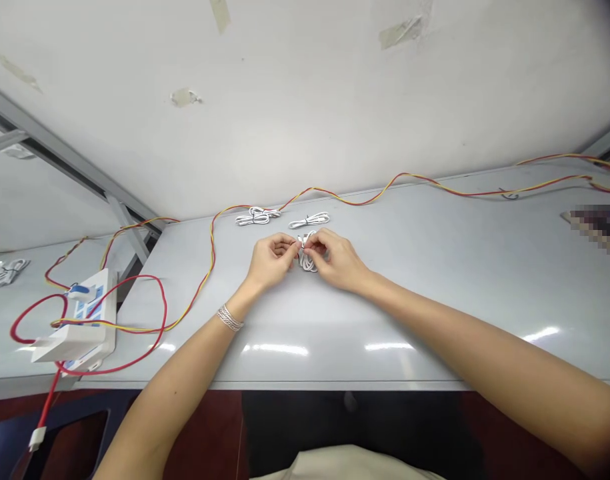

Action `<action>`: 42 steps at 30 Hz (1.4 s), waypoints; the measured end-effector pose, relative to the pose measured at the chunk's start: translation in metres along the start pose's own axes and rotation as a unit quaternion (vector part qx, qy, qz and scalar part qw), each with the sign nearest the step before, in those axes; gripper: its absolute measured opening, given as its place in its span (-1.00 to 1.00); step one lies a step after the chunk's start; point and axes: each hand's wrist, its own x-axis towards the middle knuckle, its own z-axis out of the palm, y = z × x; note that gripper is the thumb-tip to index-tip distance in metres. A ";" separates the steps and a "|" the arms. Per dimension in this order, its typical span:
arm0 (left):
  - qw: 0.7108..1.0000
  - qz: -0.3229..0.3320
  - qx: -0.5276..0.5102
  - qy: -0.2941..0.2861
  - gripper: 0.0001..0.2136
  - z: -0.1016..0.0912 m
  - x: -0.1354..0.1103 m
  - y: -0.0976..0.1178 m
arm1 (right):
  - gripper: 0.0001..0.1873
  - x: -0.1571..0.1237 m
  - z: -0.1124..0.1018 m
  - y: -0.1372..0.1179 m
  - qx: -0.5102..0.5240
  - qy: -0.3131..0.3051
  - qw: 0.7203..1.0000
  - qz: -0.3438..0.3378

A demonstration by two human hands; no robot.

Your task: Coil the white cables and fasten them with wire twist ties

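Note:
A coiled white cable (pixel 308 261) lies on the grey table between my two hands. My left hand (pixel 272 261) is closed, thumb against forefinger, at the bundle's left side. From the right, my right hand (pixel 339 259) pinches at the top of the same bundle. Thin dark bits of a tie show at the fingertips, mostly hidden by the fingers. Just behind lie two more white cable bundles, one farther left (pixel 257 216) and one nearer the middle (pixel 309 221), each bound with a dark tie.
A white and blue power strip (pixel 105 313) with a white charger (pixel 67 343) and a red cable (pixel 163 303) sits at left. Red and yellow twisted wire (pixel 355 201) runs along the table's back. Another white cable bundle (pixel 5 273) lies far left. A pixelated object (pixel 597 227) is at right.

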 end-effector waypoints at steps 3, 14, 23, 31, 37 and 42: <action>1.000 -0.007 -0.016 -0.006 -0.66 -0.001 0.001 0.000 | -0.97 0.000 0.000 -0.001 0.003 0.009 1.000 -0.003; 0.999 -0.011 -0.045 -0.023 -0.62 0.000 0.002 -0.001 | -0.95 -0.001 0.000 0.000 0.004 0.010 0.999 -0.040; 0.998 -0.021 -0.055 -0.037 -0.60 0.001 -0.001 0.003 | -0.92 -0.002 0.002 0.001 -0.016 0.010 0.997 -0.069; 0.997 -0.019 -0.064 -0.028 -0.65 -0.001 0.000 0.002 | -0.92 -0.001 0.001 0.000 -0.031 0.020 0.998 -0.057; 0.998 -0.023 -0.055 -0.030 -0.67 -0.002 0.000 0.004 | -0.92 0.000 -0.002 -0.002 -0.038 0.024 0.998 -0.047; 0.998 -0.031 -0.050 -0.028 -0.69 -0.002 0.000 0.005 | -0.90 0.002 -0.003 0.001 -0.055 0.049 0.997 -0.010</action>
